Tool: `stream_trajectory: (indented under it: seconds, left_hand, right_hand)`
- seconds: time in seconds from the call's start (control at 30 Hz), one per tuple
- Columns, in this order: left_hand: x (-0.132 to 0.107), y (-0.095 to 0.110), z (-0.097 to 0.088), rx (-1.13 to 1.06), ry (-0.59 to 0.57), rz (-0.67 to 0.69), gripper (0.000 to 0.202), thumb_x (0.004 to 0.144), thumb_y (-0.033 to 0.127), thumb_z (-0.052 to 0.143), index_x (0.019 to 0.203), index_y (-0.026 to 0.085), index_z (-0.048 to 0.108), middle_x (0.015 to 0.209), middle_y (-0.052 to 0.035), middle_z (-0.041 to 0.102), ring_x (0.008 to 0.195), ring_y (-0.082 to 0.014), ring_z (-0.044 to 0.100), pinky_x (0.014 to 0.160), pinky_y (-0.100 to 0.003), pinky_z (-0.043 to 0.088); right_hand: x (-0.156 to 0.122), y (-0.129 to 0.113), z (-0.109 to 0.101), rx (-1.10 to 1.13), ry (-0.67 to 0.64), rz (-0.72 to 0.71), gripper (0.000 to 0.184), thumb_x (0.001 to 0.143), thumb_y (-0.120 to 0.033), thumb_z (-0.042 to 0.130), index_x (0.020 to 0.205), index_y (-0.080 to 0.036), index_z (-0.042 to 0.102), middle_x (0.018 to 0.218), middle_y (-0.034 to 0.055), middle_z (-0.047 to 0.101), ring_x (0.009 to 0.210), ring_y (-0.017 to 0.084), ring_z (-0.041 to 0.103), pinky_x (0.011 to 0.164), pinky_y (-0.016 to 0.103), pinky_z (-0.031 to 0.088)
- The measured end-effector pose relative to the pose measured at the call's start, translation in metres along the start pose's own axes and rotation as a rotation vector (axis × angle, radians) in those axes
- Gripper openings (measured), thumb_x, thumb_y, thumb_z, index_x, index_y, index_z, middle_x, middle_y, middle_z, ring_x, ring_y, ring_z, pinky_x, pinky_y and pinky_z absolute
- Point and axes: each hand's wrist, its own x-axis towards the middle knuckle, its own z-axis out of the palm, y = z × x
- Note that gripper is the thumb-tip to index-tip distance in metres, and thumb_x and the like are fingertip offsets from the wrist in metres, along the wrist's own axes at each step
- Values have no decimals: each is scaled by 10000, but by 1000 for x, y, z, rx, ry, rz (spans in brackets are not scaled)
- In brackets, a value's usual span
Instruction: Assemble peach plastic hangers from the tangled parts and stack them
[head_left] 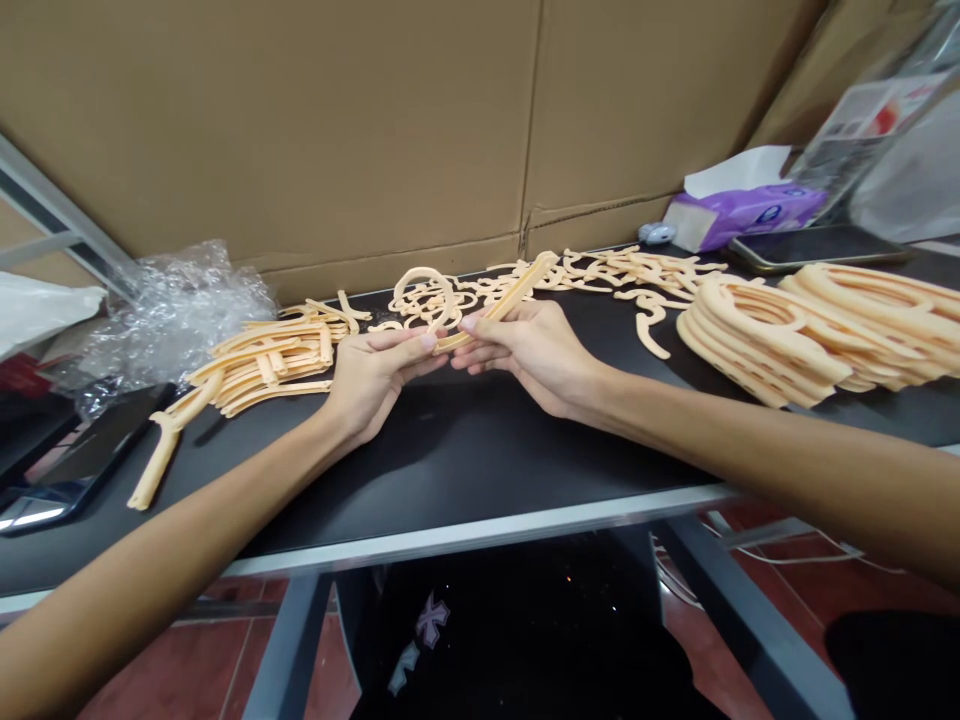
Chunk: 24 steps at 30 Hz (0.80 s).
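Over black table [465,450], left hand [373,385], right hand [529,355] together — clamped on ribbed peach strip [510,295]

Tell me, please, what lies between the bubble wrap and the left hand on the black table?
The head view shows a pile of long peach moulded strips near the left hand.

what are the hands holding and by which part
The right hand pinches a plastic strip near its lower end; the left hand holds a plastic ring by its bottom edge.
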Motion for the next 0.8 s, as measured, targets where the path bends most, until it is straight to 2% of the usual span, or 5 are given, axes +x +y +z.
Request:
stream_trajectory:
  seconds: [0.1, 0.4, 0.6, 0.7, 0.8]
  left_hand:
    - [-2, -1, 2, 7, 28, 17, 204, 643, 216, 984, 790, 154, 858, 943, -86, 844, 883, -198, 792, 894, -326, 661]
    - [-2, 6, 6, 33, 5, 44, 273, 664, 308, 979, 856, 154, 861, 1024, -109, 840, 1008, -253, 793, 990, -388, 629]
    - [-3, 8, 8, 50, 7, 124, 319, 607, 221, 996, 895, 204, 859, 1021, -61, 842, 956, -226, 787, 985, -388, 617]
    - [-5, 8, 7, 103, -43, 167, 366, 621, 232, 992, 965, 236, 865, 1062, -53, 838, 984, -228, 775, 949, -372, 618]
    - [-6, 9, 5, 147, -123, 168, 316, 703, 341, 954, 994, 249, 873, 1122, -70, 828, 1047, -258, 756, 890, -357, 623]
  right_hand:
    - [-1, 0, 1, 12, 5, 17, 212, 972, -69, 655, 770, -111, 705, 680, 70, 760, 623, 133, 740, 609, 225, 573]
    - [2, -6, -2, 40, -48, -3, 209, 998, -114, 647, 800, -111, 715, 718, 76, 771, 635, 123, 732, 632, 223, 573]
    - [7, -9, -6, 44, -116, -28, 236, 1030, -139, 599, 813, -114, 689, 657, 43, 722, 589, 101, 684, 610, 205, 532]
    - [9, -9, -8, 59, -143, -45, 221, 1003, -111, 588, 801, -126, 676, 614, 28, 684, 548, 101, 629, 570, 211, 495]
    - [9, -10, -9, 79, -172, 27, 248, 955, -65, 532, 761, -134, 671, 569, 19, 633, 506, 99, 539, 523, 218, 437]
